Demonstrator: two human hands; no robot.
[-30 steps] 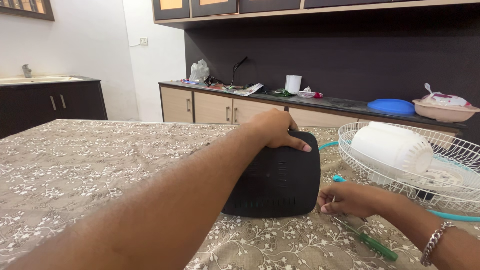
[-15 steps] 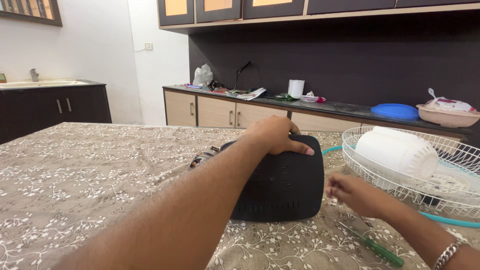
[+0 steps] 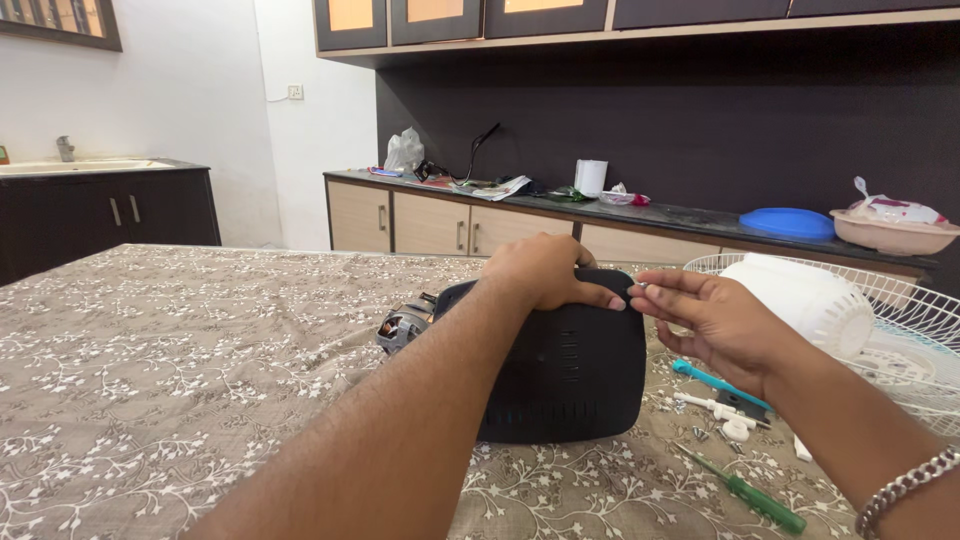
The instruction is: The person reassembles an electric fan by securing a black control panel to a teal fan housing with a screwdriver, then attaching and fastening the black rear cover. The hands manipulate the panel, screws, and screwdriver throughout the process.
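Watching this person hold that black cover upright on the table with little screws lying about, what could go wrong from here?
The black cover stands on its lower edge, steadied only by the left hand; if that grip slips it could tip onto the motor behind it. The right hand seems to pinch something tiny at the cover's top corner; dropped, it could vanish into the patterned tablecloth. The loose screws and green screwdriver by the right forearm could be swept off.

Bright even daylight, soft faint shadows, sharp focus, slight wide-angle edge stretch

White plastic bag [image 3: 404, 150] on counter [image 3: 690, 213]
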